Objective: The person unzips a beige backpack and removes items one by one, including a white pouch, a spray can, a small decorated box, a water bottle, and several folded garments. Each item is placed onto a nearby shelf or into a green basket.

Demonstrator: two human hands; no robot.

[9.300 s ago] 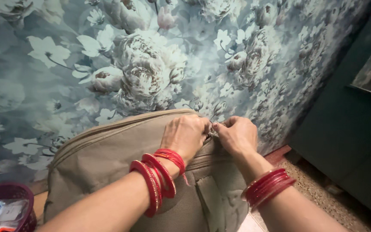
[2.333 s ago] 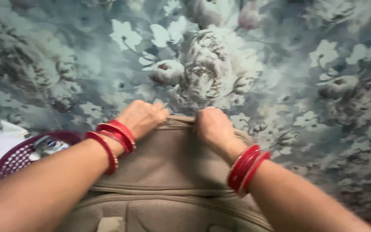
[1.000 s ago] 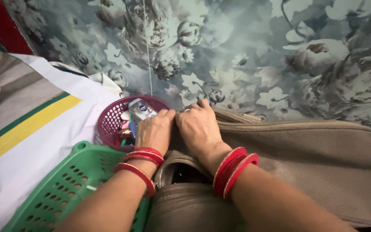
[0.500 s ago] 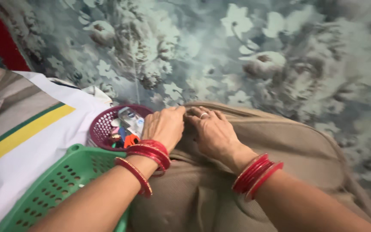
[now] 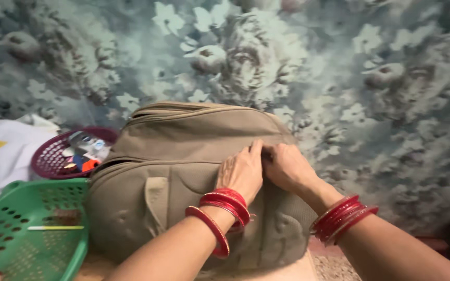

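Head camera is looking down at both hands working on a tan fabric bag [image 5: 183, 156] that's standing upright against a wall covered in blue-grey floral wallpaper [image 5: 339, 78]. The left hand [image 5: 241, 171] is lying flat-ish on the bag's front panel, fingers stretched up toward the seam on the right side, pressing on the fabric rather than gripping it. The right hand [image 5: 286, 166] is sitting right next to it, touching it, with its fingers curled in as if pinching something at that seam (honestly can't make out what, it's too small and a bit blurred, so I can't say for sure it's clamped on anything). Both wrists are wearing stacks of red bangles [image 5: 224, 211].

Moving outward, the bag is taking up the middle of the shot, with a small flat strap loop [image 5: 155, 200] showing on its front and a zip line running along its curved top. Just to its left a round maroon basket [image 5: 53, 158] is sitting with small toiletry packets in it, and in front of that a green perforated plastic basket [image 5: 27, 234] is touching the bag's lower left side. A white cloth [image 5: 6, 156] with a yellow stripe is lying at the far left.
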